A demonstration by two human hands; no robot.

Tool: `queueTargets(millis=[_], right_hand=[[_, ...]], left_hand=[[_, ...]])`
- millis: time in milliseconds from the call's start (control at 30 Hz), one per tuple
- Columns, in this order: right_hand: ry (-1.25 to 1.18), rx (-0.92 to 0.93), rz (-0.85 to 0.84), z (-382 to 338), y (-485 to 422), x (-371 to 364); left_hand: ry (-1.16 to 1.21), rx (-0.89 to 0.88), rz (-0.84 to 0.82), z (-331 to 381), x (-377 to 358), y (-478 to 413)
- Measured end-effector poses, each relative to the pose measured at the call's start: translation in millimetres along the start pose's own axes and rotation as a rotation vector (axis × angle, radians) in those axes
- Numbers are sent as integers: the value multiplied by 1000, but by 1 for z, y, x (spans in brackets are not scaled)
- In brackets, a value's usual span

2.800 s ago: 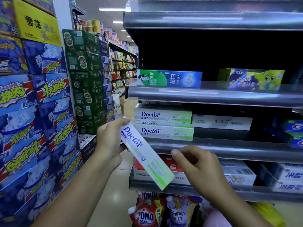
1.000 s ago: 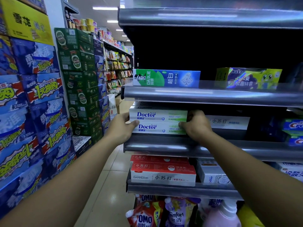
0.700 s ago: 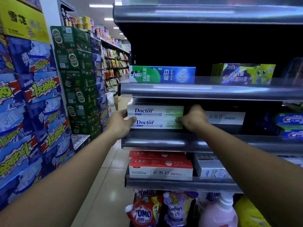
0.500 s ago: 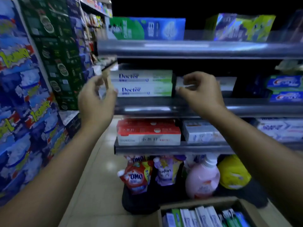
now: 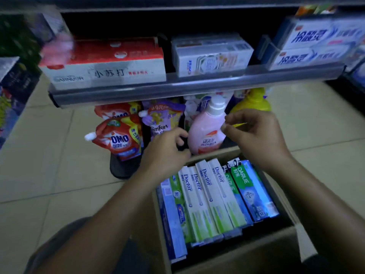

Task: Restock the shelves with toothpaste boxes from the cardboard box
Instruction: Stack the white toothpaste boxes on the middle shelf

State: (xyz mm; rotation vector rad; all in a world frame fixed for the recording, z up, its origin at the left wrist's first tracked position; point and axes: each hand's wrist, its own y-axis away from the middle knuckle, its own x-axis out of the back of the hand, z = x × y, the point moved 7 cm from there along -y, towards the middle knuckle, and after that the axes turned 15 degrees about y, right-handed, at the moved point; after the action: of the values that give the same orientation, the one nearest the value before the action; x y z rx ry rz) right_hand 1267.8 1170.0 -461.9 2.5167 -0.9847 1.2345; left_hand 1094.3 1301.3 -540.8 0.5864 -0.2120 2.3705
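Observation:
An open cardboard box (image 5: 227,258) stands on the floor below me, packed with toothpaste boxes standing on edge. In the middle are several white and green Doctor boxes (image 5: 209,194), on the right green and blue Darlie boxes (image 5: 250,190), and on the left blue and green boxes (image 5: 173,210). My left hand (image 5: 166,149) hovers over the box's far left corner with loosely curled fingers and holds nothing. My right hand (image 5: 254,135) hangs above the far edge, fingers loosely bent, also holding nothing. Above, a shelf (image 5: 177,86) carries a red and white toothpaste box (image 5: 104,62).
Also on that shelf are a white box (image 5: 211,54) and blue-lettered white boxes (image 5: 316,44). Under it stand an OMO pouch (image 5: 118,137), a Comfort pouch (image 5: 162,119), a pink bottle (image 5: 207,131) and a yellow bottle (image 5: 252,101). Stacked cartons (image 5: 11,82) line the left; tiled floor lies between.
Both hands let go of the Doctor boxes on the middle shelf and dropped down. My view tilted from the shelves to the cardboard box on the floor.

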Motion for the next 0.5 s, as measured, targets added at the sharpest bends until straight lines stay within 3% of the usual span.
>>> queueTargets(millis=[167, 267, 367, 500], right_hand=[[83, -123, -117, 48, 16, -25], [133, -79, -132, 44, 17, -32], [46, -6, -83, 34, 11, -34], [5, -59, -152, 39, 8, -38]], left_hand=[[-393, -39, -463, -41, -58, 13], [-527, -92, -680, -53, -78, 24], [-578, -217, -727, -54, -86, 28], [-592, -234, -753, -54, -80, 26]])
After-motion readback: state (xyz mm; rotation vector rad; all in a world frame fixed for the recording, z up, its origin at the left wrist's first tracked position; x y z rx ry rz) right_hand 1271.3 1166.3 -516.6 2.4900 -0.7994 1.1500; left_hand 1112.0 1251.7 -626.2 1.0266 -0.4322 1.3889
